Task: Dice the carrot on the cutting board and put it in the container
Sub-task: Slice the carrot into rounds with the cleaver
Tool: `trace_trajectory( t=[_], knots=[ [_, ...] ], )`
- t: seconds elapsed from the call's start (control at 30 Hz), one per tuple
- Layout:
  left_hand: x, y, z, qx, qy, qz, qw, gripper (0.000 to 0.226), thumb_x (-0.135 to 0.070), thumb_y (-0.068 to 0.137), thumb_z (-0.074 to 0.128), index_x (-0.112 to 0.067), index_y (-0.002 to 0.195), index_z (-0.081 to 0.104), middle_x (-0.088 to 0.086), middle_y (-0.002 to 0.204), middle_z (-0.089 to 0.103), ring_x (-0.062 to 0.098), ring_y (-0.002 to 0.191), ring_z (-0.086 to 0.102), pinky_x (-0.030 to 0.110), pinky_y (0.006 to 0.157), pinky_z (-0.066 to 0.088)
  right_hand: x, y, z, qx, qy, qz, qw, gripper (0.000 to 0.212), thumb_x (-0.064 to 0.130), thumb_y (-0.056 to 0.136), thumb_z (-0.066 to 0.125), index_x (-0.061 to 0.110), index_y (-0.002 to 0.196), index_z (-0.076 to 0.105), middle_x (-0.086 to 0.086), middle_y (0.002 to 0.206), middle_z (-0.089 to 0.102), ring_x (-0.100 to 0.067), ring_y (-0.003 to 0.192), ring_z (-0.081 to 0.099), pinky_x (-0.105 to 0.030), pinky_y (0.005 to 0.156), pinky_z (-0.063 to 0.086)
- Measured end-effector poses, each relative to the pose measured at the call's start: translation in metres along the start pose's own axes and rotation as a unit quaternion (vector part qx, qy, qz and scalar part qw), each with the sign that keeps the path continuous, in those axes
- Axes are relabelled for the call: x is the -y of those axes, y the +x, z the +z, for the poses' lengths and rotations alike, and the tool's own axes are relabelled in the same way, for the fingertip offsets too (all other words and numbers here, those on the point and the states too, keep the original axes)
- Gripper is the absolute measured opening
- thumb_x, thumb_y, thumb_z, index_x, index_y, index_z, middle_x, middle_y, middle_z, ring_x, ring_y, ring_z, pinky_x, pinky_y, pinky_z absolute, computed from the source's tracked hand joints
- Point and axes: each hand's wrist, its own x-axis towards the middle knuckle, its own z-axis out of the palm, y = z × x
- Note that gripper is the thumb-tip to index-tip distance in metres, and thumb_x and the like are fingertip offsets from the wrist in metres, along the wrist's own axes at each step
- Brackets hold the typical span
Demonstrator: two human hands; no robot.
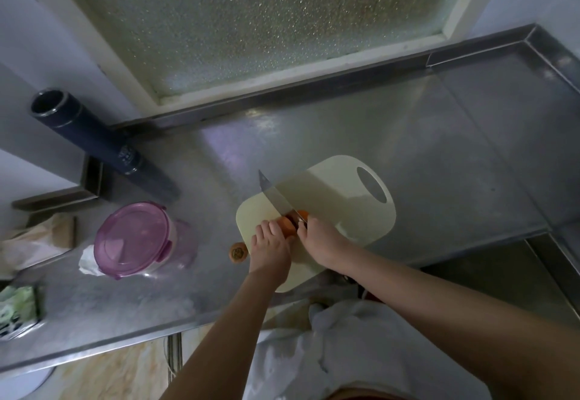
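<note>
Carrot (290, 225): lay on cutting board (339, 198). Left hand (271, 250): held it down, fingers apparently curled. Right hand (323, 242): gripped knife (273, 194), blade across carrot. Container (135, 239): lidded, well apart. Advised: fingertips tucked, even slices.

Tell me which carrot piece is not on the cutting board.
The small stem end on the steel counter, beside the cutting board. The larger carrot lies on the board, under the left hand.
</note>
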Motion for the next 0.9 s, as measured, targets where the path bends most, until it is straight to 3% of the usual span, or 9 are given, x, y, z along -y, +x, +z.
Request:
trace_trajectory(
  t=[0.23,0.5,0.67,0.8,0.9],
  knots=[
    [0.000,0.001,0.002,0.001,0.002,0.003,1.000,0.033,-0.020,0.099,0.024,-0.003,0.127,0.027,0.011,0.125,0.034,0.024,0.111,0.037,0.030,0.095,0.034,-0.001,0.008,0.002,-0.003,0.013,0.003,1.000,0.039,0.026,0.101,0.031,-0.003,0.104,0.057,-0.021,0.096,0.062,-0.037,0.095,0.061,-0.037,0.076,0.044],
    [0.001,0.002,0.000,0.006,-0.001,0.004,1.000,0.035,-0.028,0.101,0.020,-0.004,0.124,0.029,0.011,0.124,0.035,0.024,0.111,0.037,0.029,0.095,0.034,0.005,0.005,-0.005,0.007,0.005,-0.007,1.000,0.039,0.024,0.102,0.030,-0.005,0.108,0.056,-0.025,0.109,0.061,-0.037,0.101,0.058,-0.039,0.083,0.043],
    [0.002,0.004,0.001,0.014,-0.025,-0.010,1.000,0.038,-0.032,0.101,0.022,-0.003,0.124,0.031,0.012,0.125,0.037,0.025,0.112,0.037,0.031,0.096,0.035,-0.012,-0.020,-0.009,0.030,-0.022,0.005,0.999,0.033,0.027,0.102,0.030,0.004,0.099,0.053,-0.012,0.088,0.059,-0.020,0.074,0.053,-0.030,0.068,0.036],
    [0.001,0.005,0.001,0.009,-0.028,-0.004,1.000,0.038,-0.033,0.101,0.023,-0.004,0.123,0.032,0.011,0.125,0.037,0.025,0.111,0.037,0.031,0.094,0.034,-0.020,-0.031,0.003,0.011,-0.039,0.001,0.999,0.034,0.026,0.102,0.030,0.001,0.109,0.053,-0.019,0.106,0.061,-0.033,0.098,0.058,-0.030,0.071,0.034],
    [0.002,0.005,0.001,0.008,-0.022,-0.002,1.000,0.039,-0.034,0.101,0.023,-0.003,0.123,0.031,0.011,0.124,0.037,0.025,0.112,0.037,0.030,0.094,0.034,-0.017,-0.025,0.011,-0.002,-0.034,-0.004,0.999,0.034,0.027,0.102,0.030,0.002,0.109,0.052,-0.020,0.107,0.061,-0.034,0.099,0.058,-0.033,0.073,0.038]
  ],
)
